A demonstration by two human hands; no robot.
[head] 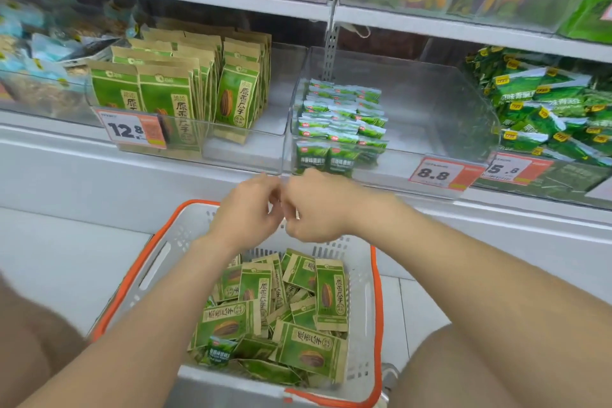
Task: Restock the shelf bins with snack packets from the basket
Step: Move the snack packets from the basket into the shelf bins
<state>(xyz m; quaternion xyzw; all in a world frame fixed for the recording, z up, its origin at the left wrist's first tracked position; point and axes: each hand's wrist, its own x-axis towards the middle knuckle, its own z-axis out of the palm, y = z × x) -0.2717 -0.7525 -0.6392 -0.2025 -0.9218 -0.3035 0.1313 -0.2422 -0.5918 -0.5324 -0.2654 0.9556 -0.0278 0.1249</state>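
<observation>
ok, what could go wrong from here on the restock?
1. The basket holds mostly seed packets plus one small green packet; a quick grab could misfile it in the seed bin.
2. The upright rows in the part-filled middle bin may topple when more go in.
3. The left hand and right hand meet at the bin fronts; what they hold is unclear, so a fumble is possible.

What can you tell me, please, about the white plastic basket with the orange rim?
The white perforated plastic basket has an orange rim and an oblong handle cutout in its left wall. It sits upright and open-topped below the white shelf. Inside lie jumbled green-and-brown paper seed packets, with one small glossy green packet near the front. The left hand and right hand meet above its far rim; no contact shows.
</observation>
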